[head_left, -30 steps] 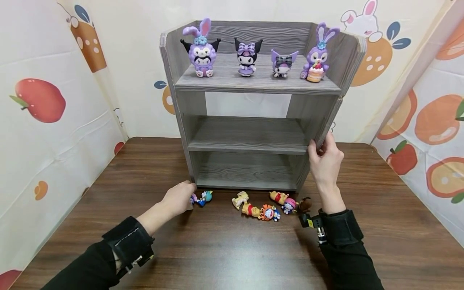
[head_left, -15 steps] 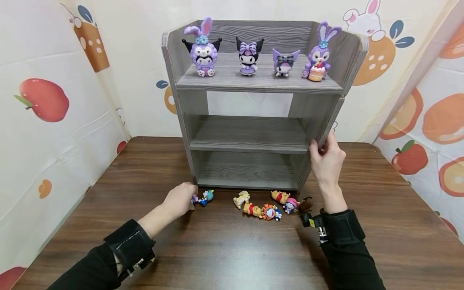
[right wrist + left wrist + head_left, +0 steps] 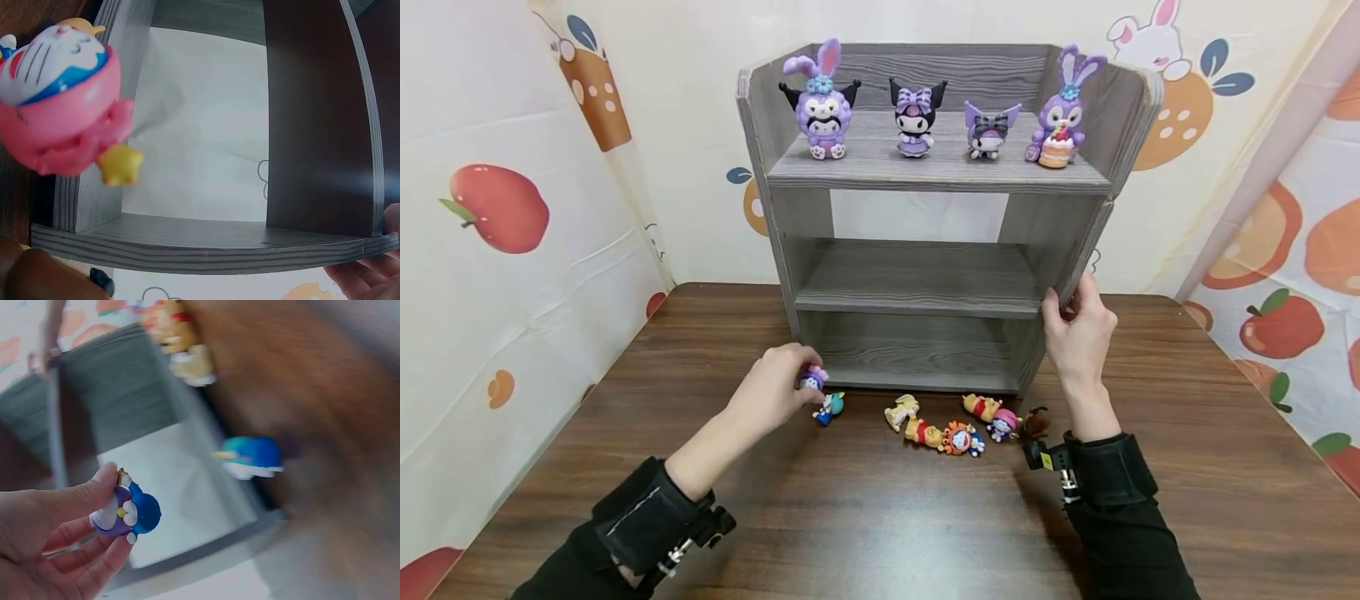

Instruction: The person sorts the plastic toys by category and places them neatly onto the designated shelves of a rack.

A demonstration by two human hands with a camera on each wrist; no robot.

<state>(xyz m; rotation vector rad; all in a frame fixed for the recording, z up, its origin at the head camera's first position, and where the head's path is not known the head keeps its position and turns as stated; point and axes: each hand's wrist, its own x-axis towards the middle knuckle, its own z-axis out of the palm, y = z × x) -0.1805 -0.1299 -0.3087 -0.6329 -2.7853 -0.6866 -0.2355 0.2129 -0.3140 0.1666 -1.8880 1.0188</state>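
Observation:
My left hand (image 3: 772, 382) pinches a small blue and purple figurine (image 3: 134, 512) between thumb and fingers, close to the shelf's lower left front corner. Just below it on the table lies a second figurine (image 3: 828, 408), teal and blue. My right hand (image 3: 1078, 342) grips the right side panel of the grey wooden shelf (image 3: 917, 279), thumb on the front edge; in the right wrist view its fingers (image 3: 356, 275) reach round that edge. A figurine with a pink hood (image 3: 69, 134) looms large beside the shelf there.
Several figurines lie in front of the shelf, among them a yellow bear (image 3: 922, 432), an orange-maned one (image 3: 957, 438) and a dark brown one (image 3: 1036, 422). On the top shelf stand several purple figurines, including a rabbit-eared one (image 3: 1060, 121). Printed cloth (image 3: 700, 167) surrounds the table (image 3: 865, 517).
My left hand has raised the blue and purple figurine off the table and moved slightly up and right towards the shelf. The right hand keeps its place on the side panel.

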